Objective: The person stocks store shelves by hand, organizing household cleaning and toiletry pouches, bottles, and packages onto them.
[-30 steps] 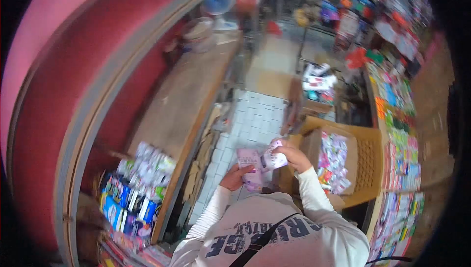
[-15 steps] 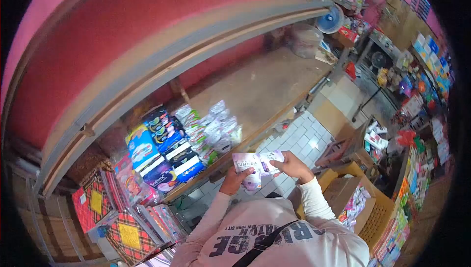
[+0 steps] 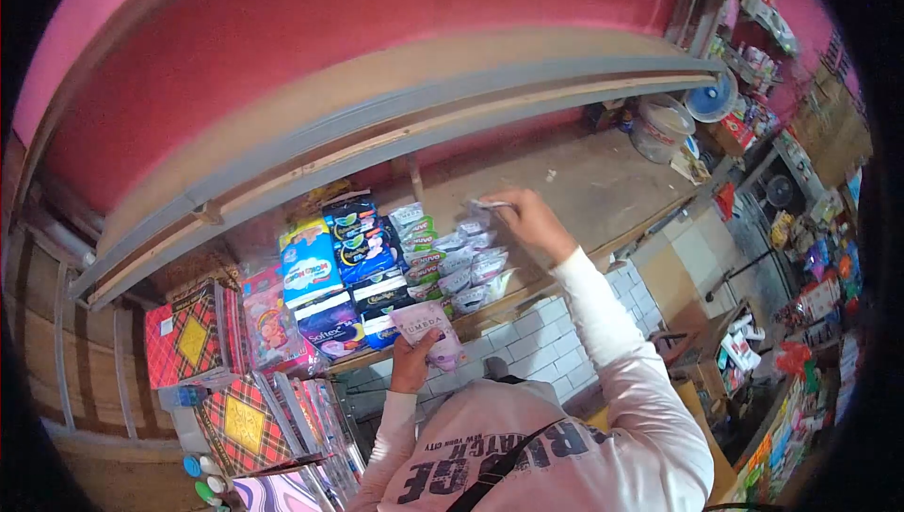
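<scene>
My left hand (image 3: 412, 362) is closed on a pale purple pouch (image 3: 428, 324) lettered "YUMEDA", held in front of my chest near the shelf's front edge. Farther out, my right hand (image 3: 530, 222) reaches over the shelf, its fingers pinched on a small purple-white packet (image 3: 482, 206). That packet is at the back end of a row of similar silvery packets (image 3: 471, 272), which lie overlapping one another. Beside them runs a row of green-and-white packets (image 3: 423, 263).
Sanitary pad packs (image 3: 358, 244) and a blue-yellow pack (image 3: 311, 267) stand left of the rows. Plaid boxes (image 3: 193, 343) sit farther left. A wooden beam (image 3: 424, 117) crosses above the shelf (image 3: 584, 159). A clear bucket (image 3: 662, 126) stands at its far end.
My right hand has left the pouches in front of me and moved out over the shelf to the packet row. My left hand has shifted left, still holding the pouch. The view has turned.
</scene>
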Available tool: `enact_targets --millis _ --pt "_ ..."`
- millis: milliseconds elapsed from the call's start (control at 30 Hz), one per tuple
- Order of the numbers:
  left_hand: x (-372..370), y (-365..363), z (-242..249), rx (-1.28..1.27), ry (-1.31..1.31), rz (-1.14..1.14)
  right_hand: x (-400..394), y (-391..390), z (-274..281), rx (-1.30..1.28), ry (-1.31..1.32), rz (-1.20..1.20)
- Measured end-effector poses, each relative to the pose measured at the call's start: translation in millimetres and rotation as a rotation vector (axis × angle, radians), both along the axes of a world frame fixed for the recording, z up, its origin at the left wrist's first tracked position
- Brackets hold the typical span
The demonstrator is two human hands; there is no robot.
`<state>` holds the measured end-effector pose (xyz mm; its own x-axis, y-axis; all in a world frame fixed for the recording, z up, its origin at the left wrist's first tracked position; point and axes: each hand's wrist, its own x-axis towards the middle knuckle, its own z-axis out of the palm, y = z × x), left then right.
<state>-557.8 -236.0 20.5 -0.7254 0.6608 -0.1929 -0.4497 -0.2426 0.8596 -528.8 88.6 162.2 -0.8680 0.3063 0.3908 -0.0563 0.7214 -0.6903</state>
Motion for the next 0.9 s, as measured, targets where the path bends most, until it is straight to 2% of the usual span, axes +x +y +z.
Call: enact_targets --millis 67,100,200,233,333,367,467,500,600,700,800,900 --pt "-1 1 0 0.003 0.007 0.046 -41 21 -16 0.144 0.028 0.012" --pt "-1 0 0 -0.008 0.022 0.061 -53 19 -9 0.130 -0.028 0.001" --pt "3 5 14 -0.024 0.035 0.108 -103 38 -46 0.191 -0.097 0.129" --pt "4 6 15 0.000 0.032 0.131 -110 39 -53 0.093 -0.145 0.225" --pt "7 8 15 0.035 -0.037 0.214 -123 33 -71 0.188 -0.408 0.153" --pt "7 8 15 0.040 -0.069 0.245 -141 44 -113 0.168 -0.323 0.214" --pt "11 4 20 0.043 -0.087 0.295 -156 44 -146 0.209 -0.412 0.257" --pt "12 3 21 0.034 -0.082 0.309 -157 40 -146 0.228 -0.313 0.329" --pt "12 1 20 0.026 -0.075 0.332 -160 33 -141 0.326 -0.371 0.409" --pt "13 0 14 0.039 -0.077 0.338 -167 32 -168 0.328 -0.201 0.368" --pt "14 0 16 0.032 -0.085 0.335 -174 31 -177 0.399 -0.244 0.349" --pt "12 1 18 0.023 -0.100 0.327 -171 31 -167 0.291 -0.381 0.342"
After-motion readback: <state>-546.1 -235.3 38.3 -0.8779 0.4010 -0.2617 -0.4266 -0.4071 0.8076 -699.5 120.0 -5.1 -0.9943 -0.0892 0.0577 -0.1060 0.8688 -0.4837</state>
